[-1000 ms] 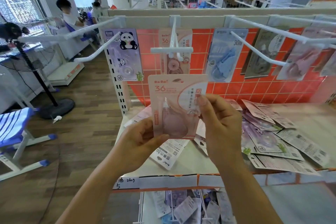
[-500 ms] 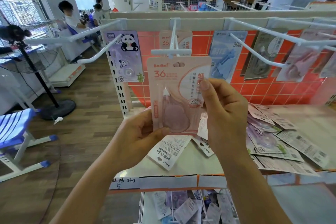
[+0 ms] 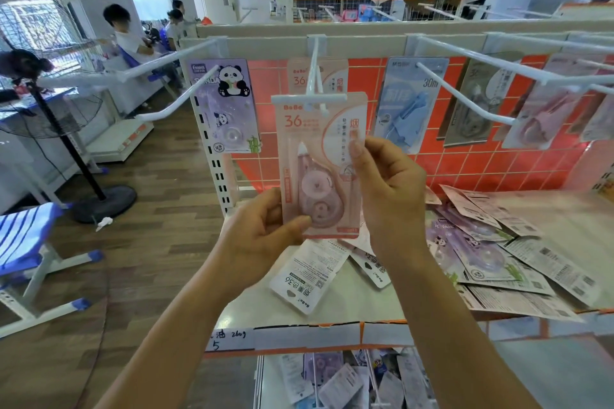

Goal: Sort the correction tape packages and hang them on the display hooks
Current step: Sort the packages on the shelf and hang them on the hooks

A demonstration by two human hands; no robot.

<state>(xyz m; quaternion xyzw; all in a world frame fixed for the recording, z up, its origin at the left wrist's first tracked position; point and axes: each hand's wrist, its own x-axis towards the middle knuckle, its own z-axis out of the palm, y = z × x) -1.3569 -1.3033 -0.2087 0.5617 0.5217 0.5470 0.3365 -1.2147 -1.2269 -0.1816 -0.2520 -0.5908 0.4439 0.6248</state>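
Note:
Both hands hold a pink correction tape package (image 3: pixel 319 162) upright in front of the display. My left hand (image 3: pixel 265 236) pinches its lower left corner with thumb on the front. My right hand (image 3: pixel 388 189) grips its right edge. The package's top reaches the tip of the middle white hook (image 3: pixel 314 89), whose crossbar lies across the card's top. A matching pink package (image 3: pixel 332 76) hangs at the back of that hook. On neighbouring hooks hang a purple panda package (image 3: pixel 226 106), a blue package (image 3: pixel 408 103) and a grey package (image 3: pixel 478 103).
Loose packages (image 3: pixel 491 249) lie scattered on the shelf (image 3: pixel 332 309) below, purple and pink ones among them, several face down. More packages fill the lower shelf (image 3: pixel 332 378). A fan stand (image 3: pixel 99 199) and blue stool (image 3: pixel 26 242) stand left. People sit at the far left.
Both hands have raised the pink package from above the shelf up to the tip of the middle hook. The grips have stayed the same.

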